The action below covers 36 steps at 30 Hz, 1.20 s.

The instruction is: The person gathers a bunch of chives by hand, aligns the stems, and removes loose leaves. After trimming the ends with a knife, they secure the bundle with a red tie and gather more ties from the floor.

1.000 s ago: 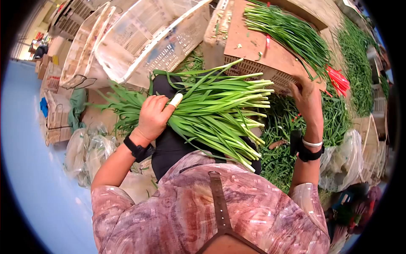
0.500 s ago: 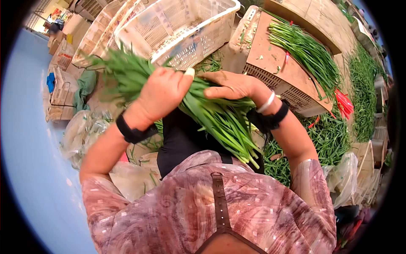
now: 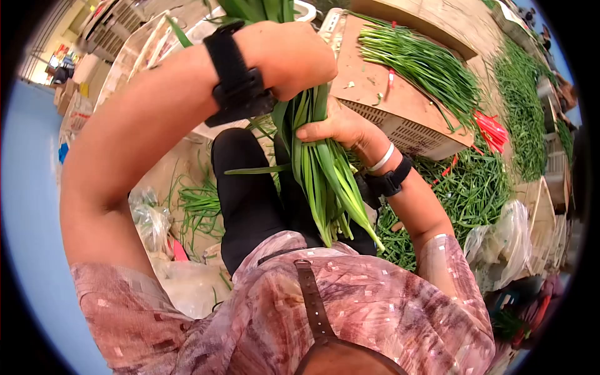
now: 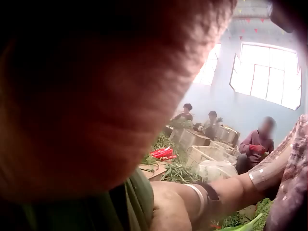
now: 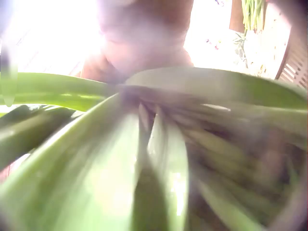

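A bunch of garlic chives with long flat green leaves runs up and down over the person's dark-trousered lap in the head view. My left hand is curled round its upper part, the back of the hand turned to the head camera. Just below, my right hand grips the bunch with its thumb laid across the front and its other fingers hidden behind. Leaf tops stick out beyond the left hand, and one leaf juts sideways. In the right wrist view the chive leaves fill the foreground, blurred.
A tied bunch of chives lies on a cardboard sheet over a crate at the right, beside red ties. Loose greens heap below it. Plastic bags stand at the right. People sit farther off in the left wrist view.
The bunch has turned from lying across the lap to upright. My left hand has swung up and over; my right hand has come in from the right and taken hold below it.
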Each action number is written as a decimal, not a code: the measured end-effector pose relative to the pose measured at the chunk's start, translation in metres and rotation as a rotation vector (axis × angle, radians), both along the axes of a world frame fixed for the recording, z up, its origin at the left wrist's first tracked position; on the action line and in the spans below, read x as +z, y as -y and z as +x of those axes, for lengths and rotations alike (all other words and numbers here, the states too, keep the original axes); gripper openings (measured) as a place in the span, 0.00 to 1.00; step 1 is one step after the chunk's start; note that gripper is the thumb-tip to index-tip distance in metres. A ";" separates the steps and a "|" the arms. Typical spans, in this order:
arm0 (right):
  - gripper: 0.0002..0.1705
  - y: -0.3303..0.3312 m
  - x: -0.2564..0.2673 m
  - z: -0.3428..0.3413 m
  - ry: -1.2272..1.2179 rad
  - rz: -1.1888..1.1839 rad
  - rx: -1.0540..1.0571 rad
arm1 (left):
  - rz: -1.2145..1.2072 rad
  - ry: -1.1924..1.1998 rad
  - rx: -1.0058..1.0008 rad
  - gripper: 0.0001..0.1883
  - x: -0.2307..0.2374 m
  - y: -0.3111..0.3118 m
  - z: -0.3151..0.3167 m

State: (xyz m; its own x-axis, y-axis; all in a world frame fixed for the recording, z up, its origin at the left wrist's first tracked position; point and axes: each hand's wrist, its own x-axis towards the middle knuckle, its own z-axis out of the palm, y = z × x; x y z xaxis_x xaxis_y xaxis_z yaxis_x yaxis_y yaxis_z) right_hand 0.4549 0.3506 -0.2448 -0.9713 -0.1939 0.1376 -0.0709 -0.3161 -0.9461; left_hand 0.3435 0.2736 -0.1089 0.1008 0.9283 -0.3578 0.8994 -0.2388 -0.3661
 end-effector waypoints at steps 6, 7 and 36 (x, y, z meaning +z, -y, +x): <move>0.29 -0.057 -0.006 0.012 0.210 -0.488 -0.163 | 0.478 -0.292 -0.616 0.17 0.015 -0.077 0.011; 0.28 -0.066 -0.007 0.016 0.217 -0.583 -0.210 | 0.618 -0.356 -0.765 0.22 0.022 -0.089 0.009; 0.24 -0.059 -0.046 -0.039 0.040 -1.128 -0.008 | 0.059 2.629 1.040 0.58 -0.203 0.076 0.033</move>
State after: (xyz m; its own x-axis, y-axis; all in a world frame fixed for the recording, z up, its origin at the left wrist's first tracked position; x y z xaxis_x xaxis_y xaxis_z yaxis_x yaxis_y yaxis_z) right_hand 0.4154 0.4098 -0.2907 -0.9795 0.0278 0.1994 -0.0530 -0.9911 -0.1222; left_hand 0.3761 0.1979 -0.3116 -0.1393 0.9311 -0.3372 -0.7188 0.1392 0.6811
